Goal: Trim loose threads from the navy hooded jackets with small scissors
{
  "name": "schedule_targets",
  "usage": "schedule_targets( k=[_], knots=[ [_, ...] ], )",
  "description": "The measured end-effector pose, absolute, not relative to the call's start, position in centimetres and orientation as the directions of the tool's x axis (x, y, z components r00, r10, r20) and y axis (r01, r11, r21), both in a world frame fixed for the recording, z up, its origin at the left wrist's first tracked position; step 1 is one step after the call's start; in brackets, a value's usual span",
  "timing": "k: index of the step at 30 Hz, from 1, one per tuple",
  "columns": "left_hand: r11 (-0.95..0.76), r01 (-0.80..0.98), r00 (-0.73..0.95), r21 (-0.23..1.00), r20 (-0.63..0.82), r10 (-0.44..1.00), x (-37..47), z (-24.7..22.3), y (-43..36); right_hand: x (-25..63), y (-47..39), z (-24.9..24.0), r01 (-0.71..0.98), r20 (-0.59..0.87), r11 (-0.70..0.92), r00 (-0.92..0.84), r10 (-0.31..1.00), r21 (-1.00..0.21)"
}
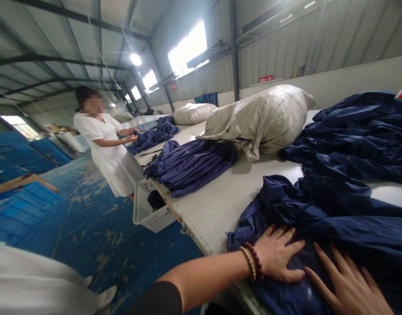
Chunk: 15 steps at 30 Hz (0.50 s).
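Both of my hands lie on a spread of navy blue fabric (306, 210) at the table's near edge. My left hand (279, 254), with two beaded bracelets on its wrist, rests palm down with fingers spread. Close to its right, my right hand (350, 282) presses flat on the same cloth, fingers apart. Neither hand grips anything. The fabric is loosely folded and creased, and whether it is a garment cannot be told. Behind it a larger heap of navy fabric (358, 140) covers the table's right side.
On the white table (207, 214) lie a stack of folded navy fabric (194, 164), a big stuffed sack (263, 118) and another sack (194, 113). A white basket (158, 221) stands beside the table. A person in white (105, 144) handles navy fabric further along. Blue crates (26, 205) stand left.
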<state>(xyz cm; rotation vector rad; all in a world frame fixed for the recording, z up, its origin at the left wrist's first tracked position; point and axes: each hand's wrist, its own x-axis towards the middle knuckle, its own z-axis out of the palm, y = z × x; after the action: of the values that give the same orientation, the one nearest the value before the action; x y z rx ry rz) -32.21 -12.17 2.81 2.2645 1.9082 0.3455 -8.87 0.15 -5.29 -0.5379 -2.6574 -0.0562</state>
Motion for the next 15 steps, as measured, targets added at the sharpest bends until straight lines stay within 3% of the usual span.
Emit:
schedule_targets(
  k=[4,15],
  knots=[
    [-0.181,0.946,0.155,0.270,0.115,0.981,-32.1,2.7,-12.2,-8.5,0.5,-7.4,0.345,0.459,0.936,-0.821,0.338,-0.073],
    [-0.177,0.940,0.155,0.292,0.098,0.983,-32.1,2.7,-11.8,-8.2,1.1,-8.3,0.391,0.399,0.919,-0.837,0.374,-0.041]
  ],
)
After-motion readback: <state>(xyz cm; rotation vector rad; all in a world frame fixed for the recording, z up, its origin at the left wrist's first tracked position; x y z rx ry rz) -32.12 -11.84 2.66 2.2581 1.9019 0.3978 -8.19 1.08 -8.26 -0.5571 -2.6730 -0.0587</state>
